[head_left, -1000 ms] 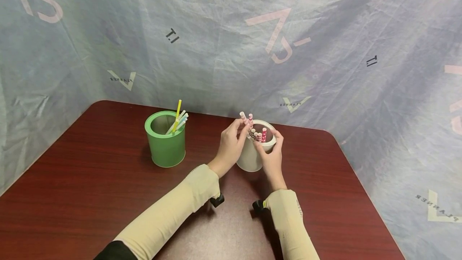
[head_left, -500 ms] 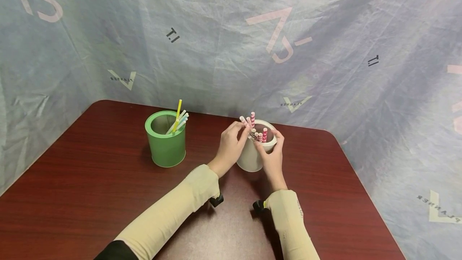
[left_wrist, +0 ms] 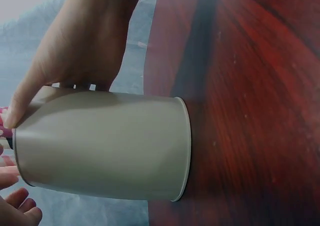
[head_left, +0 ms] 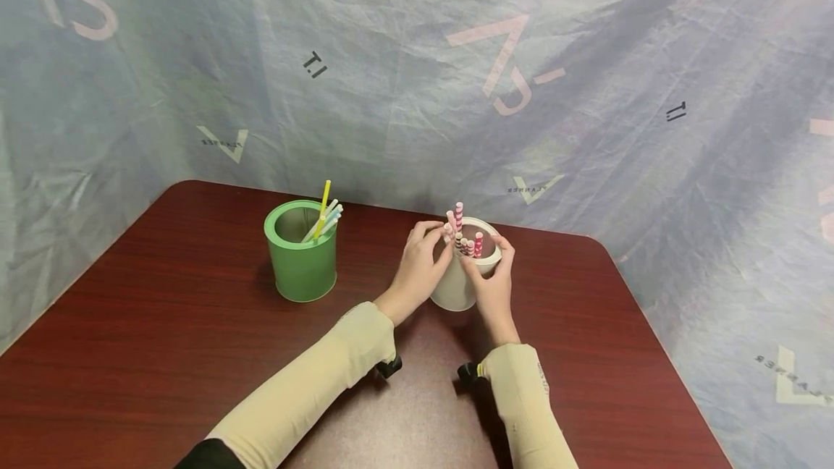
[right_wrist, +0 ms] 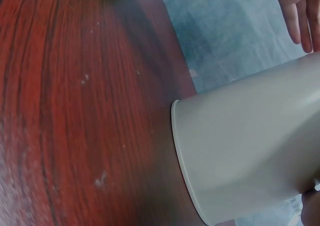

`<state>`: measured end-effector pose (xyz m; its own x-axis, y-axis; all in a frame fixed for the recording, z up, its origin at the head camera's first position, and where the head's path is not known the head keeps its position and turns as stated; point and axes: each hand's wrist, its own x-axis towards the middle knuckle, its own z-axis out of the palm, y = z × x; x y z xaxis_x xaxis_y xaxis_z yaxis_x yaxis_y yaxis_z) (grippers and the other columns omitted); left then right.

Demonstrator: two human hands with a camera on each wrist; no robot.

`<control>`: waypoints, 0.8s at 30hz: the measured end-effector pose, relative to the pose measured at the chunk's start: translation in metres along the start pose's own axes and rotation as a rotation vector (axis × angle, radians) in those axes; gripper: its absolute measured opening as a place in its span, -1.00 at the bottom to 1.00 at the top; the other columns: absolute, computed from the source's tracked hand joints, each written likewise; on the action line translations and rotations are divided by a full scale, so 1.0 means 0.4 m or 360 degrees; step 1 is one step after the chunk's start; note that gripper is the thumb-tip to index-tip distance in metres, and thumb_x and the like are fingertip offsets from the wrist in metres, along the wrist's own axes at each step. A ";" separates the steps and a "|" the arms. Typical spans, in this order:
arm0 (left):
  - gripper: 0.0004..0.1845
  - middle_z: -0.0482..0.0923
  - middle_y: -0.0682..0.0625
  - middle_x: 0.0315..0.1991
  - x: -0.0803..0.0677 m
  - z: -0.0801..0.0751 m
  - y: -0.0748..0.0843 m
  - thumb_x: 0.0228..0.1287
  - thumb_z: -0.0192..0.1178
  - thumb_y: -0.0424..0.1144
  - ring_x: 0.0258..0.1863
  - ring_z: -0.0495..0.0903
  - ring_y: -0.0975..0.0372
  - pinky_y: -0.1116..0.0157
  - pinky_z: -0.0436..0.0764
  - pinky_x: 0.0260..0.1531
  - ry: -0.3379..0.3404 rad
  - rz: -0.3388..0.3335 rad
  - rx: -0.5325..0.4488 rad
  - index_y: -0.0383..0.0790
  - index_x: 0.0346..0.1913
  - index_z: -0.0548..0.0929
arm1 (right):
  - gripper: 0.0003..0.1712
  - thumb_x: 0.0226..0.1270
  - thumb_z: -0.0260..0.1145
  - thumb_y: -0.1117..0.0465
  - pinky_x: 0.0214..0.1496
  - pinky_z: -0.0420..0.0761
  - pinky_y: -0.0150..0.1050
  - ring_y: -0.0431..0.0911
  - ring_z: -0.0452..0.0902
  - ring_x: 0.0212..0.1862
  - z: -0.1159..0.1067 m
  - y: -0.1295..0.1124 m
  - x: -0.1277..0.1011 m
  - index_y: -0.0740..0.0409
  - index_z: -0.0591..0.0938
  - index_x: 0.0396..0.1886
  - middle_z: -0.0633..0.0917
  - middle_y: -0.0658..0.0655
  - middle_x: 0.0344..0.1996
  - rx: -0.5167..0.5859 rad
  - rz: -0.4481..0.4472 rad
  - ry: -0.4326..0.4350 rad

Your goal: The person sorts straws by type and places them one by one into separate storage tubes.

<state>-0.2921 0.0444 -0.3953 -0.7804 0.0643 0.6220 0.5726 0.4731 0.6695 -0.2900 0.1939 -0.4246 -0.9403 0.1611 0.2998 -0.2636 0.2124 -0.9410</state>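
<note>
A white can (head_left: 456,284) stands upright on the table, with several patterned paper straws (head_left: 459,216) in pink, red and black leaning in its mouth. My left hand (head_left: 417,259) is at the can's left rim, pinching a pale pink patterned straw (head_left: 448,229) near its top end. My right hand (head_left: 496,295) grips the can's rim from the right, thumb in front and fingers behind. In the left wrist view, the right hand (left_wrist: 85,41) spans the can (left_wrist: 105,143), and fingers of the left hand (left_wrist: 17,206) show at its mouth. The straws' lower ends are hidden.
A green can (head_left: 302,266) stands left of the white one, with yellow, white and blue straws (head_left: 324,216) leaning to its right side. The dark red wooden table (head_left: 163,353) reaches back to a grey cloth sheet (head_left: 365,114).
The straw in my left hand has come down and a little right, into the can's mouth. Another pink striped straw shifted slightly right and up. My right hand stays on the rim.
</note>
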 end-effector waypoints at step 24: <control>-0.46 0.40 -0.02 0.33 -0.146 -0.198 0.016 0.34 0.19 -0.16 0.33 0.37 0.10 0.02 0.59 0.02 -0.0406 0.0040 0.0305 -0.09 0.37 0.42 | 0.12 0.31 0.33 0.08 0.50 0.06 0.15 0.17 -0.04 0.53 -0.122 0.006 -0.019 0.04 -0.25 0.57 -0.07 0.20 0.56 -0.0545 -0.0042 -0.0348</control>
<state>-0.2230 -0.0259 -0.3950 -0.8183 0.2847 0.4993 0.5536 0.6239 0.5516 -0.2729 0.2403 -0.4213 -0.9675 -0.0495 0.2480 -0.2361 0.5283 -0.8155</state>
